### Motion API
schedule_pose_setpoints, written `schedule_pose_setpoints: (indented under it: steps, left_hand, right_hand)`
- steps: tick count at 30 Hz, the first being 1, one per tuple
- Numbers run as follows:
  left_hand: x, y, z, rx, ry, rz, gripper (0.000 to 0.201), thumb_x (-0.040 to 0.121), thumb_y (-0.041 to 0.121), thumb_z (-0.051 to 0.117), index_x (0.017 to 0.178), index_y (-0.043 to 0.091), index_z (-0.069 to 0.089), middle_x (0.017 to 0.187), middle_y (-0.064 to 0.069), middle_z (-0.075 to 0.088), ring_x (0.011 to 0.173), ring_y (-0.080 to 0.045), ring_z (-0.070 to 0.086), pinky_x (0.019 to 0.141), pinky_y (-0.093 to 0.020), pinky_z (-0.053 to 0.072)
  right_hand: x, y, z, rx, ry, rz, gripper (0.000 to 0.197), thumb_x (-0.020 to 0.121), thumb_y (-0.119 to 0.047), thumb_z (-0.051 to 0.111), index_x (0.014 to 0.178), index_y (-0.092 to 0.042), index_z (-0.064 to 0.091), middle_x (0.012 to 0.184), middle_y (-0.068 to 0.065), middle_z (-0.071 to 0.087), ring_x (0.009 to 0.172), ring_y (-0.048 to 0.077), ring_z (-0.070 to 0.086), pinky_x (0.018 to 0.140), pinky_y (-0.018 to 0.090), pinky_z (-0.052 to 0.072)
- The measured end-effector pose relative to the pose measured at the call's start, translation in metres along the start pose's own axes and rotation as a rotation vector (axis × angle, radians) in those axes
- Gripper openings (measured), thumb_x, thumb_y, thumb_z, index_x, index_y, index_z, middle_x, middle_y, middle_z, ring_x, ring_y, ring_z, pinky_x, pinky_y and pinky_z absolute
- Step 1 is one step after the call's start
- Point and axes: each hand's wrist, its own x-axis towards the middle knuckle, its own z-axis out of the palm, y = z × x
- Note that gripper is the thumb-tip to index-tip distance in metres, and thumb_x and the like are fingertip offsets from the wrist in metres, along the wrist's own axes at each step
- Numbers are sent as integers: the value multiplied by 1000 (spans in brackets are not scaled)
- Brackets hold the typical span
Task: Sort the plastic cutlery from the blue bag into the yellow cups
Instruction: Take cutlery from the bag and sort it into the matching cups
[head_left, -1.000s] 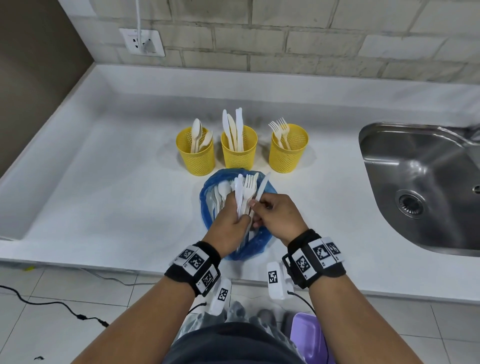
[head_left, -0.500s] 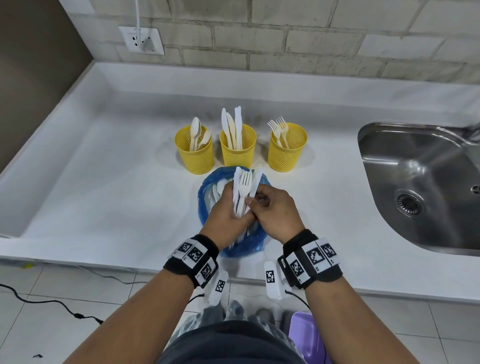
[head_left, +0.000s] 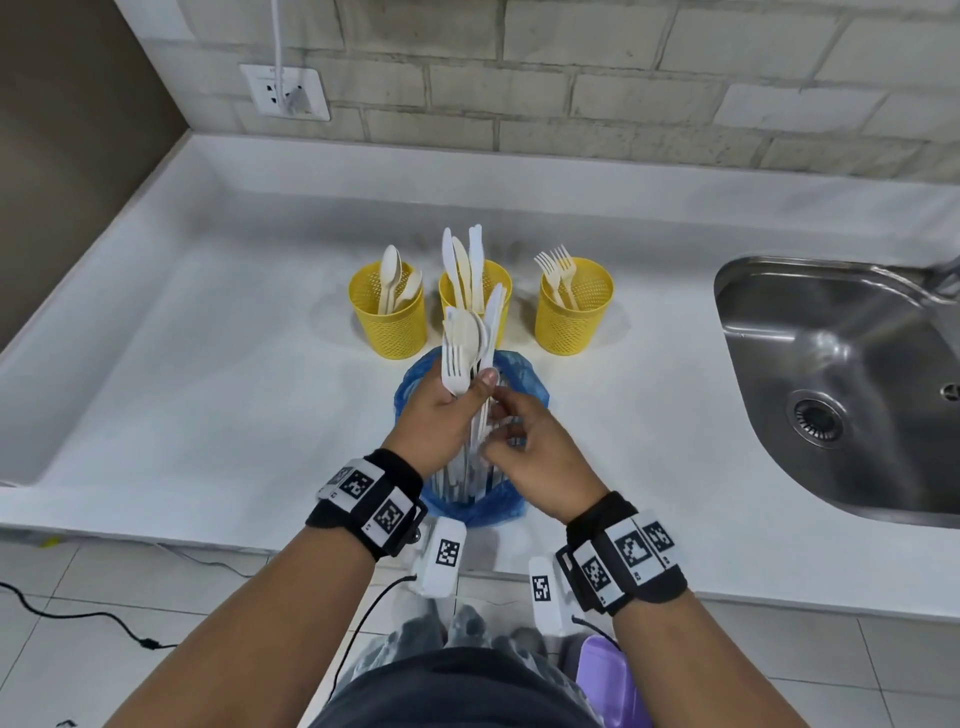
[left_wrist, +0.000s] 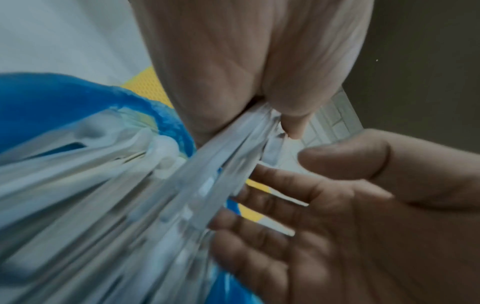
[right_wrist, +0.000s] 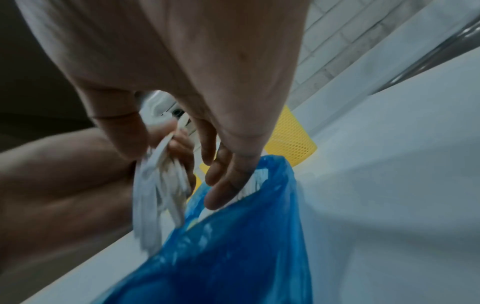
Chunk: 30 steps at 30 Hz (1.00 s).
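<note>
White cutlery bundle (head_left: 470, 343) gripped by left hand (head_left: 434, 421).

We see three cups (head_left: 474, 304) in a row beyond our hands, the bag (head_left: 524, 387) beneath them, the sink (head_left: 841, 384) to our right, probably well apart.

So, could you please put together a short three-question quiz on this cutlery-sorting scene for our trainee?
1. True or false: the left hand grips a bundle of mixed cutlery above the bag.
2. Which cup holds forks: A the left cup, B the middle cup, C the right cup?
3. Fill in: the sink lies to the ____ of the cups.

Key:
1. True; its fingers and thumb curl round the handles.
2. C; the left cup holds spoons, the middle cup knives.
3. Right.
</note>
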Motion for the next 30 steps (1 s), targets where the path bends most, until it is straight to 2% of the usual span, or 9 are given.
schedule_pose_setpoints:
  steps: [2,6,9,11,13,17,21,25,30]
  left_hand:
    - [1,10,2,-56,-12,5,31,102,30,61,126,10,62,114,-15,71,108,-21,69,94,-35,55]
    - [-3,38,8,-161,-59,41,21,103,13,60,115,30,65,109,5,74,105,-5,69,91,-21,53]
    - [-4,46,9,-163,-72,78,10,100,15,66,107,18,72,105,-14,76,101,-23,72,94,-47,57]
    - [-6,44,7,-158,-84,75,19,95,23,72,104,6,73,99,-26,74,92,-46,72,82,-64,56]
    - [-6,44,5,-136,-87,52,29,91,22,76,106,-2,69,95,-31,72,85,-49,71,74,-63,58]
    - [-7,47,1,-78,-98,68,22,88,7,79,109,4,71,102,-12,77,97,-21,73,93,-41,58]
    - [-9,55,-1,-152,-142,141,26,93,7,72,110,27,72,108,-3,72,105,-19,67,103,-46,52]
    - [-9,54,-5,-216,-168,132,32,90,0,75,118,14,69,108,-10,73,103,-23,68,101,-45,54]
    - [-14,51,2,-241,-123,68,25,92,2,73,114,15,73,110,-15,77,105,-34,74,100,-50,56]
  right_hand:
    - [-1,-3,5,7,-72,-60,60,82,-14,70,137,-23,48,119,5,64,103,18,66,88,25,56]
    - [7,-5,12,186,-112,-90,80,83,0,76,149,-21,36,124,-1,67,112,13,69,94,33,59]
    - [12,-11,10,351,-58,24,46,86,0,68,129,-7,55,87,12,71,73,27,71,63,39,60]
    - [14,-16,7,440,0,81,25,80,-2,65,105,-3,64,68,12,64,58,27,60,54,33,49]
    - [15,-24,8,512,3,105,18,74,-3,61,90,-8,67,66,15,58,54,24,54,52,32,43]
    - [11,-38,13,553,-78,59,37,84,5,55,92,-27,72,84,17,65,70,24,62,55,31,49]
    - [8,-37,11,792,-188,61,56,93,24,38,137,-7,52,117,7,73,102,17,72,74,29,59]
    - [7,-41,8,1012,-217,93,72,83,30,26,133,-13,54,117,9,73,100,18,72,75,32,60]
    - [12,-42,19,1011,-92,161,70,76,34,25,111,-14,62,117,12,73,117,30,66,65,30,57]
